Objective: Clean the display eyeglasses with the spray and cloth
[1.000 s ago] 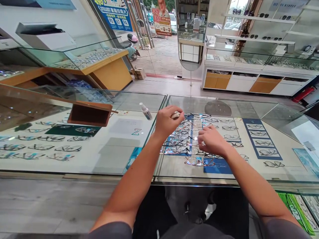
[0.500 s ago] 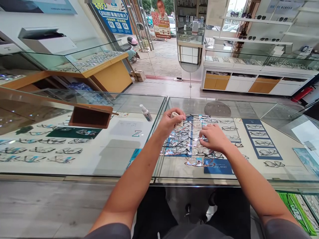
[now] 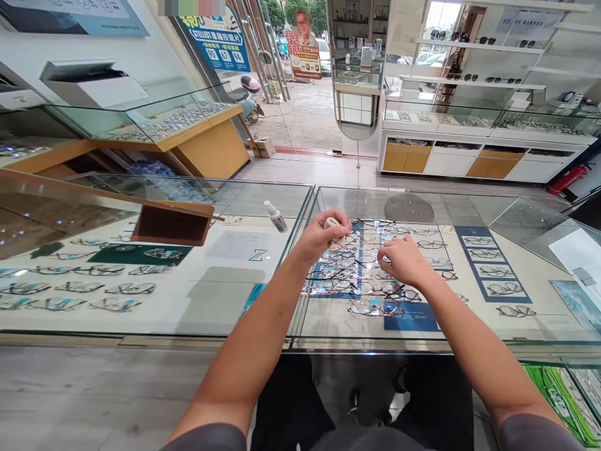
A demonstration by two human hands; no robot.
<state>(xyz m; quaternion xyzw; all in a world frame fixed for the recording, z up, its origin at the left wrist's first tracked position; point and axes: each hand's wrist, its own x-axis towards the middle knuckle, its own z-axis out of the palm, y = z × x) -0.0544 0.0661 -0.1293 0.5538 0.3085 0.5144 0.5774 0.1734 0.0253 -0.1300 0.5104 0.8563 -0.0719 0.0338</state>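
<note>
Glasses filled the shop on every side, on white wall shelves and under a long glass surface (image 3: 197, 313) that was flat, shiny and see-through. On top of that surface, right in front of the person, lay rows of glasses (image 3: 357, 275) with thin wire and dark plastic frames, set close together, some touching. The left hand (image 3: 322, 235) was curled shut around a small cloth (image 3: 332, 223), pale and soft-looking, bunched up between thumb and fingers at the far left corner of the rows. The right hand (image 3: 404, 260) rested on the middle of the rows with its fingers bent and close together; it seemed to pinch one frame, but the fingertips were too small to see for sure. It looked like the picking step of a wiping job: cloth ready in one hand, the other choosing a pair. The next move would call for a soft, careful lift, since the thin arms of the frames could catch on the pairs beside them. A small white spray bottle (image 3: 275, 217) lay tipped over on the surface, left of the cloth hand. Further left sat a brown wooden tray (image 3: 171, 222), low and boxy.
</note>
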